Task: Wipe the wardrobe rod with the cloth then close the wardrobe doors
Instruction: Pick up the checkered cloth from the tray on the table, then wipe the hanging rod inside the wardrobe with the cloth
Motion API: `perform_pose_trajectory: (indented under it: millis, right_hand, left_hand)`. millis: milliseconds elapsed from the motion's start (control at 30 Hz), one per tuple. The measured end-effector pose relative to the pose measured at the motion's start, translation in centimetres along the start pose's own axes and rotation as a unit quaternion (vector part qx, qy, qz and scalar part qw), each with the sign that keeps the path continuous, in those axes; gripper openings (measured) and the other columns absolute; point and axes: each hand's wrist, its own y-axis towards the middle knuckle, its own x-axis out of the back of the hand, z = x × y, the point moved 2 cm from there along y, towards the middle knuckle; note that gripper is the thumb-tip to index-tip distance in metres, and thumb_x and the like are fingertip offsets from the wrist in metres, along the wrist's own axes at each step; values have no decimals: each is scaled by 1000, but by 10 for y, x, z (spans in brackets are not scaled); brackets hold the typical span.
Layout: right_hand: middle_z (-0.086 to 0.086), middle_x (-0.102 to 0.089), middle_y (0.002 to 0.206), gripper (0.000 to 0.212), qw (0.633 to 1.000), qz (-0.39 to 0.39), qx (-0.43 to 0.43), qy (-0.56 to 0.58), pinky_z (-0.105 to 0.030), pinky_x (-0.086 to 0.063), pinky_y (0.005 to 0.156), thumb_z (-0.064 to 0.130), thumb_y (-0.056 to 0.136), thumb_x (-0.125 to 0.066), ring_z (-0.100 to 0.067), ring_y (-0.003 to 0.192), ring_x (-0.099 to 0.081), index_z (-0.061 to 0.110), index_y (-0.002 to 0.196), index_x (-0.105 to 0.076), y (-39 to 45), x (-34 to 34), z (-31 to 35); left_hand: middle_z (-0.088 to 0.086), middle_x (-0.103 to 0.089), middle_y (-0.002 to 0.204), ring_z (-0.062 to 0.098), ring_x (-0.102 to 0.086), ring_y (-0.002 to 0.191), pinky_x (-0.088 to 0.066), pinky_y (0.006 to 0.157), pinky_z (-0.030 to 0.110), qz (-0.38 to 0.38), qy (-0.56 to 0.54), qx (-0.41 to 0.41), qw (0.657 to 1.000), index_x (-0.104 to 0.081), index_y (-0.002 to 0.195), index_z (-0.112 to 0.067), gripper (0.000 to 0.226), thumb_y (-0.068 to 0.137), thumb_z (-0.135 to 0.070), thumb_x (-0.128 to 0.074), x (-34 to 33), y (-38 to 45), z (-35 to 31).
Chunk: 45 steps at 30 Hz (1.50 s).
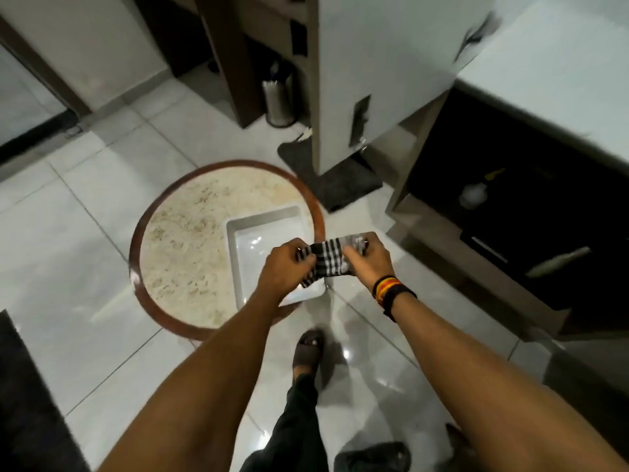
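Striped cloth point(328, 258) feels soft, light and floppy, I think. My left hand point(284, 267) and right hand point(369, 258) pinch its two ends.

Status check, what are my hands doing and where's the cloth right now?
Both hands, left and right, gripping the striped cloth over the white tray. Wardrobe doors open, rod not in view. Round table close ahead.

Both bare forearms reach from the bottom of the frame toward its centre, where the left hand point(284, 267) and the right hand point(369, 264) meet close together, fingers curled shut in a pinch, the right wrist wearing coloured bands point(388, 289).
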Motion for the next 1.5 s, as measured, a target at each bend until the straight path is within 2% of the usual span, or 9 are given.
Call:
perform_pose_trajectory:
  millis: [100,233,400,567,767,900,1000,1267,1500]
  right_hand:
    - [-18,-71,104,24,995,-63,-4,83,-39,-63,56,20,87,-71,-33,82,-73,14,107,-58,-14,80,23]
    - [-4,-67,96,27,983,-148,48,102,-9,-50,47,15,86,-75,-9,73,-65,13,109,-60,-30,184,60]
    - [1,-67,91,32,957,-240,113,116,-9,-52,51,15,77,-85,-10,70,-64,12,101,-63,-60,312,132]
    - [2,-55,80,34,916,-311,180,177,-49,-64,74,9,70,-89,-23,63,-69,11,94,-65,-81,409,219]
    - [-8,-76,88,31,856,-437,245,126,-43,-64,74,28,68,-87,-23,76,-74,14,92,-74,-89,508,318]
    - [-2,-67,102,34,791,-561,232,-72,-39,-58,82,45,72,-79,-25,96,-66,24,99,-76,-105,565,399]
    - [-6,-71,88,22,735,-625,201,-168,-36,-58,73,40,77,-68,-31,84,-66,19,84,-74,-123,591,453]
    - [-5,-72,62,24,696,-677,241,-4,-40,-63,64,29,59,-54,-32,64,-71,16,71,-69,-132,668,564]
    - [-9,-76,96,24,587,-737,335,-3,-40,-59,82,23,75,-61,-35,93,-70,21,97,-71,-155,726,620]
  left_hand:
    - [2,-74,98,20,-69,90,-51,81,25,-18,-67,-49,996,-71,105,-21,22,86,-31,-71,-18,-9,-83]
    - [-4,-74,90,14,-70,83,-55,76,25,-17,-91,-124,988,-73,103,-21,22,87,-37,-71,-28,-15,-189]
    - [-5,-78,87,14,-75,81,-63,80,37,-12,-166,-219,961,-74,96,-23,29,78,-46,-74,-6,-22,-335]
    - [-9,-77,93,13,-73,85,-61,85,35,-35,-164,-322,932,-75,93,-28,25,77,-48,-73,42,-25,-478]
    - [-6,-77,83,11,-73,80,-61,77,38,-53,-188,-455,869,-76,90,-22,16,83,-37,-75,95,-24,-616]
    - [-10,-76,80,6,-73,78,-61,75,39,-65,-202,-521,827,-76,89,-25,16,83,-39,-75,133,-15,-694]
    - [-13,-76,82,4,-72,79,-61,76,39,-63,-200,-557,803,-76,91,-27,10,86,-35,-74,156,-12,-740]
    - [-9,-75,85,11,-72,79,-63,74,44,-71,-252,-619,740,-75,100,-23,16,91,-33,-68,194,-10,-871]
    - [-1,-71,105,17,-65,95,-54,83,37,-187,-197,-692,669,-68,107,-22,32,105,-37,-40,195,-22,-958]
